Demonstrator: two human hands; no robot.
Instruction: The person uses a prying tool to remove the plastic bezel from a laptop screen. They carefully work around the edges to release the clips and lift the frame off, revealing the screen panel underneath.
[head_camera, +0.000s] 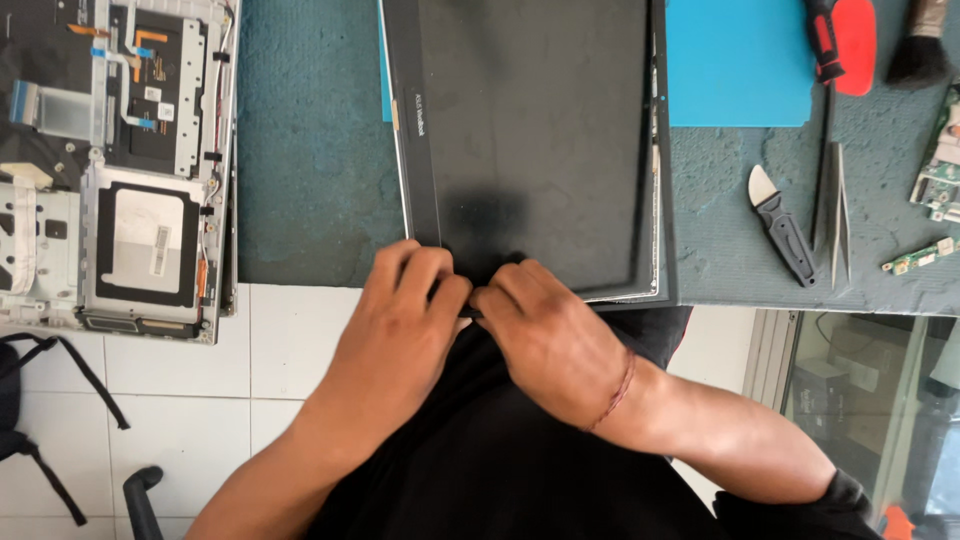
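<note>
While prying: I'd work along the bezel bit by bit, judging that a hard pull could crack it.
Left grip (415, 290): fingers curled shut on the bezel (445, 262) at the screen's near edge.
Right grip (535, 310): closed tight on the same strip, touching my left.
Screen (530, 140): flat at the counter's (300, 180) near edge.
Pry tool (783, 232): right of the screen, untouched.

A flat dark laptop screen panel (530, 140) lies mid-bench (310, 180); the opened silver laptop base (120, 160) lies left of it, the grey-handled pry tool (782, 225) and metal tweezers (838, 215) right.
</note>
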